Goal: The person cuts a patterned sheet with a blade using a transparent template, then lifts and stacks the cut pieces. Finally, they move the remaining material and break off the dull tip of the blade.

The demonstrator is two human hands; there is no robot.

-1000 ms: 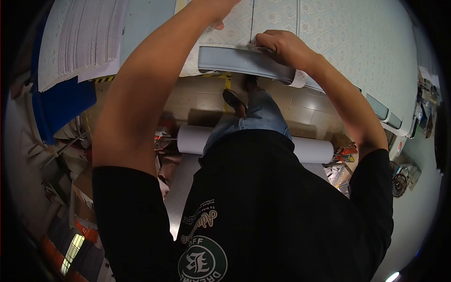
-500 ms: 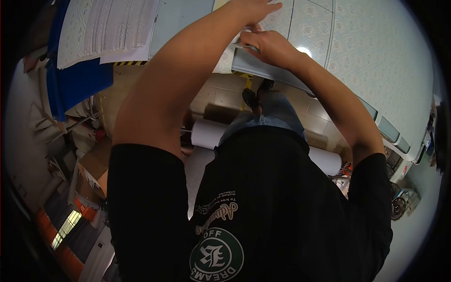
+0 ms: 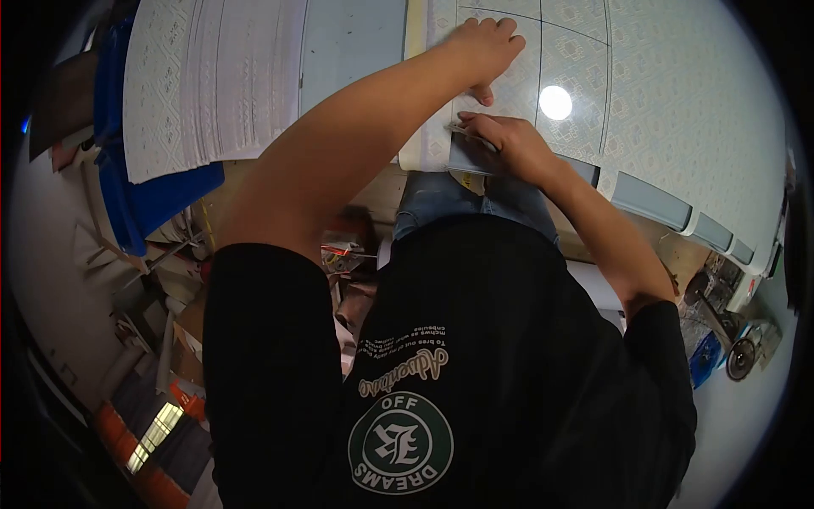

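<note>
Pin pale patterned sheet [image 3: 678, 85] flat with left hand [image 3: 485, 47], grip apart; right hand [image 3: 509, 142], clamped on thin silvery tool [image 3: 465, 130], follows the edge steadily

stack of patterned sheets [image 3: 212, 76] | blue box [image 3: 153, 195] beneath | fan [image 3: 740, 358]

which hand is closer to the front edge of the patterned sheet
Right. The right hand sits at the front edge of the patterned sheet, pinching a thin metal strip there. The left hand lies flat on the sheet farther in, away from that edge.
</note>
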